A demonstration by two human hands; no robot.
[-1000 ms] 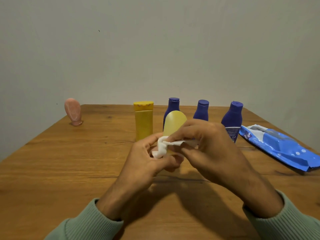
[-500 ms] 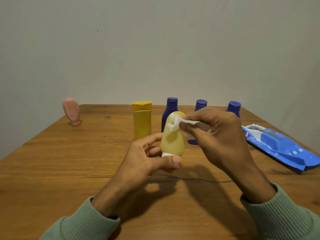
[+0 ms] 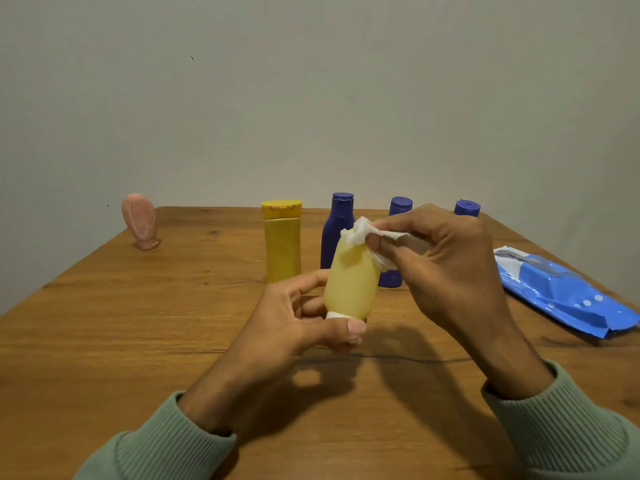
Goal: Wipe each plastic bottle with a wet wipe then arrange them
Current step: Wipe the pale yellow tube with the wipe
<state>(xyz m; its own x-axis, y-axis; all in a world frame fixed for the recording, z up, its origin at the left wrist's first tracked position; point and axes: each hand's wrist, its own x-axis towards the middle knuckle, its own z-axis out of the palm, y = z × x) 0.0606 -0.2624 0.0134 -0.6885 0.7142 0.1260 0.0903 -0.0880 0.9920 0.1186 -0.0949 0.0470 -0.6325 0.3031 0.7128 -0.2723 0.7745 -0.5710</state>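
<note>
My left hand (image 3: pixel 294 327) grips a pale yellow bottle (image 3: pixel 351 285) by its white cap end, cap down, above the table. A white wet wipe (image 3: pixel 360 232) is pinched in my right hand (image 3: pixel 446 265) and pressed against the bottle's rounded top. Behind stand a yellow flat-topped bottle (image 3: pixel 282 240) and three dark blue bottles: one (image 3: pixel 337 230) beside the yellow one, one (image 3: pixel 398 209) mostly hidden by my right hand, and one (image 3: pixel 467 207) with only its cap showing. A pink bottle (image 3: pixel 139 221) stands alone at the far left.
A blue wet-wipe pack (image 3: pixel 561 292) lies at the right side of the wooden table (image 3: pixel 138 341). A plain wall rises behind the table's far edge.
My right hand has carried the wipe from the bottle's lower end up to its rounded top. The left hand keeps its grip on the cap end.
</note>
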